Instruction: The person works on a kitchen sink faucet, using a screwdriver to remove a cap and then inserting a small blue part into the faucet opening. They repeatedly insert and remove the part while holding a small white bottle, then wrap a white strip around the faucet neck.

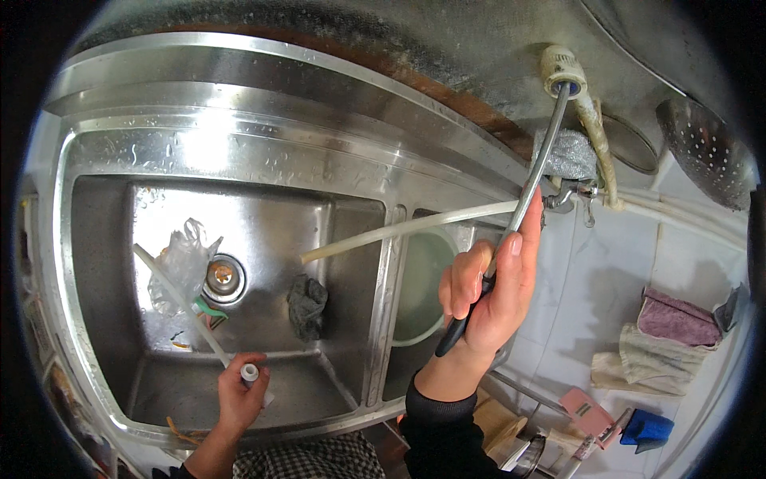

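Steel rod (543, 156) right of sink (388, 247) in closed right fingers (463, 279), white tube (211, 339) over sink in closed left fingers (238, 366), slip-prone if wet.

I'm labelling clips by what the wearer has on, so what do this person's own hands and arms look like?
The left hand and right hand are both ungloved. The right sleeve is black, with a dark ribbed cuff at the wrist. Only a dark scrap of the left sleeve shows.

Place: kitchen | twin-basin steel sink (263, 158) | perforated metal skimmer (704, 148) | cloths (678, 319) | white tiles (570, 295)
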Motion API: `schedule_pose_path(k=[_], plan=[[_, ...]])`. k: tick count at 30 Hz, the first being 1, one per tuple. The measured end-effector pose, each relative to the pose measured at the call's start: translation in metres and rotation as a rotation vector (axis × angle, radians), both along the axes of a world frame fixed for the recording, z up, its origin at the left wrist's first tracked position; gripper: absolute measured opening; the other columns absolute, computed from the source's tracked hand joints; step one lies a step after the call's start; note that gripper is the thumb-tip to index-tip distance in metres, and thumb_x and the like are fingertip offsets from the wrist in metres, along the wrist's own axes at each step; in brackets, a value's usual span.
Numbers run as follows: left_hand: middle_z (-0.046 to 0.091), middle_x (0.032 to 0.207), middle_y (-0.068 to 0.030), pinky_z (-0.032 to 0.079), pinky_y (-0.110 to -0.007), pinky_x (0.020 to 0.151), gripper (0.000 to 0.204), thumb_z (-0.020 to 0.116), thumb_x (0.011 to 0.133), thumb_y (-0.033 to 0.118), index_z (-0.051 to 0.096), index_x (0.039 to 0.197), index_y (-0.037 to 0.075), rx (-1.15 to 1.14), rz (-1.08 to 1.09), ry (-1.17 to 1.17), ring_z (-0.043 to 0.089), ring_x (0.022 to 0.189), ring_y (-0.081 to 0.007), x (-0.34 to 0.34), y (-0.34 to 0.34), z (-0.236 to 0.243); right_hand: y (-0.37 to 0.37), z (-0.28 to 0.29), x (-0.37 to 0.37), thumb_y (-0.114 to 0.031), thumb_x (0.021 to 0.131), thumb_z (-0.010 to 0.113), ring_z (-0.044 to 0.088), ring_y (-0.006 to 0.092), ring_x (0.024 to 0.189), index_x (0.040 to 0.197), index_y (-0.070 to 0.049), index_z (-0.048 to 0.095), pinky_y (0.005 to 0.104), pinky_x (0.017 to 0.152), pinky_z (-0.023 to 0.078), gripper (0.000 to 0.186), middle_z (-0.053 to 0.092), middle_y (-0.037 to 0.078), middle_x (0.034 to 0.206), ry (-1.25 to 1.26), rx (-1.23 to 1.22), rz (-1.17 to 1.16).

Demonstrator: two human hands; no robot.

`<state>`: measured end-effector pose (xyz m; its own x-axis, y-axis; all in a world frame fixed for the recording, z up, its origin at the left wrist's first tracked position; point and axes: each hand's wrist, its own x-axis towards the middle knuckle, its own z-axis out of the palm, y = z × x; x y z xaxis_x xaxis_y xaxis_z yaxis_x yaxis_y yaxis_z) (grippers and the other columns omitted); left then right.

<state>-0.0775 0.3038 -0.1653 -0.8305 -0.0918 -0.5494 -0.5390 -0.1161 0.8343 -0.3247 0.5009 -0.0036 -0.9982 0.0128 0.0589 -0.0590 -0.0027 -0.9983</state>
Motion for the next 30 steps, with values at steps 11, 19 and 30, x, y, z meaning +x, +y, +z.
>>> schedule_pose_path(k=[11,19,30], plan=[[0.059,0.078,0.0008,0.041,-0.023,0.047,0.017,0.068,0.091,0.003,0.064,0.108,0.005,-0.02,0.001,-0.047,0.052,0.056,-0.0041,0.005,-0.001,0.004,0.011,-0.013,0.026,-0.023,0.11,0.034,0.034,0.0088,0.034,0.158,-0.004,0.015,0.0235,0.032,0.031,0.056,0.042,0.002,0.049,-0.021,0.06,-0.032],[0.061,0.081,0.0023,0.044,-0.022,0.062,0.031,0.072,0.089,0.003,0.064,0.119,0.002,0.08,0.033,0.059,0.054,0.07,-0.0044,-0.021,-0.008,0.044,-0.016,-0.091,0.129,-0.017,0.103,0.054,0.064,0.017,0.065,0.128,-0.006,0.055,0.034,0.059,0.052,0.028,0.064,0.007,0.075,-0.32,0.275,0.292],[0.062,0.069,-0.0015,0.042,-0.023,0.051,0.017,0.071,0.095,0.018,0.068,0.085,0.005,0.292,0.355,-0.124,0.054,0.056,-0.0071,-0.049,-0.03,0.098,-0.043,-0.06,0.078,-0.008,0.095,0.056,0.068,0.0197,0.086,0.106,-0.001,0.067,0.0352,0.077,0.053,0.017,0.071,0.011,0.094,-0.036,-0.009,0.22]])
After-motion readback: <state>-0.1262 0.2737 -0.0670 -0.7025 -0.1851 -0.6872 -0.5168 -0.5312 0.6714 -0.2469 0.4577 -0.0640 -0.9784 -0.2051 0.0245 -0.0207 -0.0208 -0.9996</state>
